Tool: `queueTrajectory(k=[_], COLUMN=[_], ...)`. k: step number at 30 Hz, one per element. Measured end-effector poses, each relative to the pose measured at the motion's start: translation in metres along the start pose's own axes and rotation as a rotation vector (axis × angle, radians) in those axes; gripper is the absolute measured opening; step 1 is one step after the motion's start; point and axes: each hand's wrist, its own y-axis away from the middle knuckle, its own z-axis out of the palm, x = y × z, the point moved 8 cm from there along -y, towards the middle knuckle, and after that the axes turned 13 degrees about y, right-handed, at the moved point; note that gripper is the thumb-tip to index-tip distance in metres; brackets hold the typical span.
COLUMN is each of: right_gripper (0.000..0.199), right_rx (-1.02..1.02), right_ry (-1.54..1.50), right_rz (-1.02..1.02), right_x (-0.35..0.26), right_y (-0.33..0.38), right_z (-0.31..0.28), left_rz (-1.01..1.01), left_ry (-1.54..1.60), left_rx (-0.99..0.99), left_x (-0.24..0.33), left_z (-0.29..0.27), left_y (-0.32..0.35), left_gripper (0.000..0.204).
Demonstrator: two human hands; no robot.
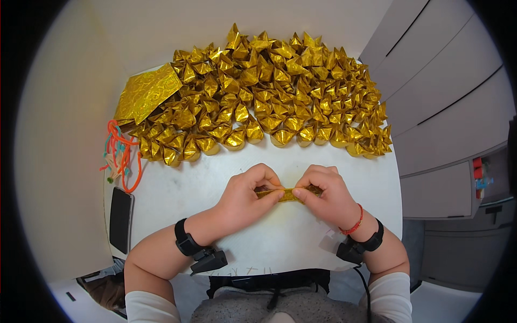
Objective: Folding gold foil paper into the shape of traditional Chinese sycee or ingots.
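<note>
Over the front half of the white table, both my hands pinch one narrow folded strip of gold foil paper [291, 195]. My left hand [249, 188] grips its left part between thumb and fingers. My right hand [325, 192] does the same on the right, with the two thumbs close together on the strip. Both ends are partly covered by my fingers. Beyond my hands stands a large crowd of folded gold paper ingots [280, 91], packed in rows with pointed tips. A stack of flat gold foil sheets [148, 94] leans at their left end.
A black phone [121, 219] lies at the left edge of the white table [172, 177]. Orange and teal cords [125, 156] hang beside the sheets. Grey drawers [447, 107] stand to the right. A black cable [363, 285] runs down from my right wrist's band.
</note>
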Motion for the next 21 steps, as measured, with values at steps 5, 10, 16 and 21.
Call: queueTrajectory(k=[5,10,16,21], right_gripper=[0.009,0.010,0.010,0.010], right_rx=[-0.018,-0.021,-0.037,-0.048], right_ry=[0.017,-0.002,-0.032,-0.041], right_rz=[0.019,0.020,0.033,0.039], right_x=[0.0018,0.0027,0.0050,0.0050], right_y=[0.0002,0.0005,0.0004,0.0004], right_z=[0.0007,0.0012,0.0029,0.0032], left_rz=[-0.015,-0.013,-0.050,-0.037], left_ry=[0.000,-0.034,-0.040,-0.018], left_rx=[-0.001,-0.006,-0.018,-0.022], left_x=[-0.0011,0.0003,0.0029,0.0044], left_z=[0.0009,0.0005,0.0018,0.0025], left_y=[-0.0016,-0.0003,-0.0001,0.0006], left_gripper=[0.017,0.014,0.010,0.010])
